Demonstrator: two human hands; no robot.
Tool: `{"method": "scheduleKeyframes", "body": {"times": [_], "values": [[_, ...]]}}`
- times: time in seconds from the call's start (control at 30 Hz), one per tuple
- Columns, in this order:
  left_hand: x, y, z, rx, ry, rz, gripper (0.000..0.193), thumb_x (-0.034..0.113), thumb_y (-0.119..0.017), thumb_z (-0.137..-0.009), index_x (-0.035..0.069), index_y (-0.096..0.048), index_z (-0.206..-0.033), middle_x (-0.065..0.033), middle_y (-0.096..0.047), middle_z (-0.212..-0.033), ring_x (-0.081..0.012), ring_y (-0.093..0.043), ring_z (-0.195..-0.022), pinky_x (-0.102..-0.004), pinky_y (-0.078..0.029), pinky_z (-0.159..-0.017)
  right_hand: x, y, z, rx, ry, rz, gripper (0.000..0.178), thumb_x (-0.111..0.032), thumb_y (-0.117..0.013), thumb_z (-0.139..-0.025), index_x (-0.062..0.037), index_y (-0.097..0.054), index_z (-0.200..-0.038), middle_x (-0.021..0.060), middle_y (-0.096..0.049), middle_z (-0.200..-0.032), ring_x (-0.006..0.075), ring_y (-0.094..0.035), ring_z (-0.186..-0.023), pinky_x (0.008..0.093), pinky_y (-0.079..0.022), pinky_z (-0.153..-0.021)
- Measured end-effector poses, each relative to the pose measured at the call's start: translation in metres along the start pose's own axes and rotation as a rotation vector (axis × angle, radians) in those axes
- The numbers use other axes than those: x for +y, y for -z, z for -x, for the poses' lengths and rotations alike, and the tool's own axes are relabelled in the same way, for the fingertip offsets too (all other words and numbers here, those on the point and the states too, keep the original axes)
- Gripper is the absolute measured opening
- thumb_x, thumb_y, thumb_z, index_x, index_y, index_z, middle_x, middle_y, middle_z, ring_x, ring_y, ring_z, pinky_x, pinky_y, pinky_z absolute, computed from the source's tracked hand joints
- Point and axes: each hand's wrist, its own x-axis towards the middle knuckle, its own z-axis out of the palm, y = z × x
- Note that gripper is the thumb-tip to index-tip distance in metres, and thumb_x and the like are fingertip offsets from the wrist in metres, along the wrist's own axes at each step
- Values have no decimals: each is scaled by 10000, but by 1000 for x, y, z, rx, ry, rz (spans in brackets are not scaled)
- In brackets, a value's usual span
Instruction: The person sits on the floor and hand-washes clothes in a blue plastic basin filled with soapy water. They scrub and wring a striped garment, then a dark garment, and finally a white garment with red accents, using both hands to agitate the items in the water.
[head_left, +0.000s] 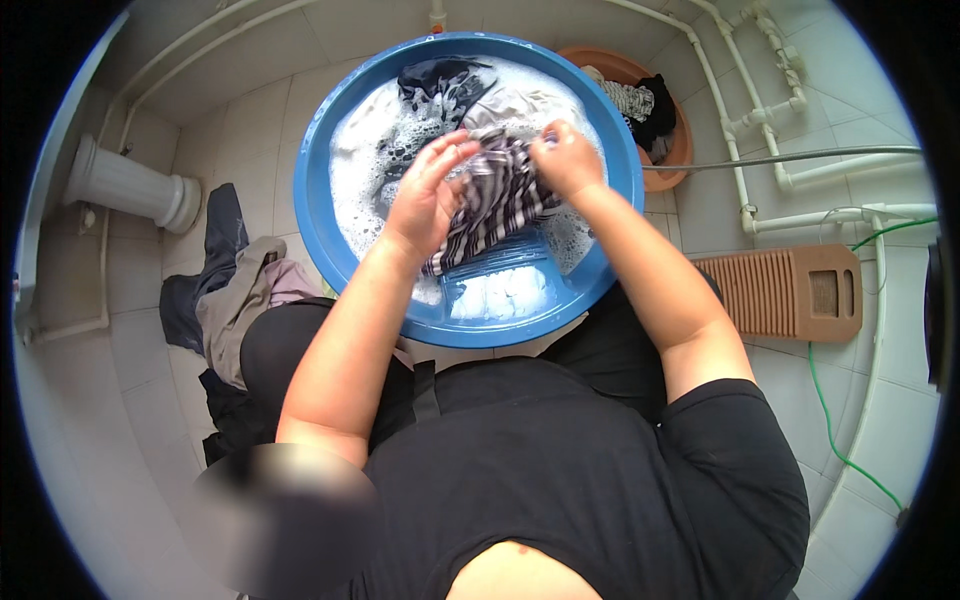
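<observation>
Right hand [567,162] curled tight on black-and-white striped cloth [492,190], fingertips partly hidden; left hand [424,200] half-uncurled at its left edge, fingers blurred — cannot tell whether it grips. Cloth bunched between both, at the moulded ridges [505,275] inside blue basin [316,200]; suds [355,135] obscure dark fabric [435,82] beyond.

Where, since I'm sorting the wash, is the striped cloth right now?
In the head view, the striped cloth is at upper middle, between the left hand and right hand, within the blue tub, next to its ridged board.
</observation>
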Motion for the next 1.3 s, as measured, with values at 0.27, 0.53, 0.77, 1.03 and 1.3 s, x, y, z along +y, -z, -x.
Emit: {"method": "scheduleKeyframes", "body": {"times": [0.27, 0.53, 0.77, 1.03, 1.3], "values": [[-9, 62, -7, 178, 266, -1532, 563, 340, -568, -796, 81, -447, -1281, -177, -452, -1307, -307, -445, -1202, -412, -355, -992, 9, -10, 4, 30, 683, 237, 238, -146, -630, -702, -90, -617, -933, 102, -598, -1056, 274, -540, -1041, 383, -413, -913], [7, 62, -8, 251, 614, -1734, 690, 541, -638, -697, 45, -559, -1169, -151, -569, -1183, -293, -551, -1087, -397, -428, -902, -9, -42, -8, -431, 226, 427, 580, -565, -578, -755, -56, -630, -1027, 137, -645, -1003, 290, -611, -952, 380, -478, -811], [-6, 80, -10, 194, 493, -1538, 596, 525, -638, -678, 36, -642, -1018, -152, -663, -888, -300, -635, -861, -372, -473, -802, 14, -51, -6, -379, 429, 470, 422, -438, -498, -814, -96, -633, -1020, 154, -638, -1007, 310, -614, -922, 400, -484, -795], [-31, 45, -15, 152, 109, 472, 320, 286, -487, -913, 8, -570, -1050, -127, -631, -1008, -228, -608, -943, -373, -489, -854, -22, -45, 35, -24, 487, -307, 312, -314, -635, -691, -20, -612, -795, 107, -554, -1083, 271, -582, -936, 351, -477, -804], [-54, 57, -29, 252, 343, 442, 316, 383, -628, -818, 72, -586, -848, -84, -618, -776, -194, -601, -633, -343, -510, -587, -80, -33, 95, 43, 871, -490, 237, -220, -680, -648, -58, -532, -738, 93, -583, -856, 273, -578, -743, 354, -477, -648]]}}
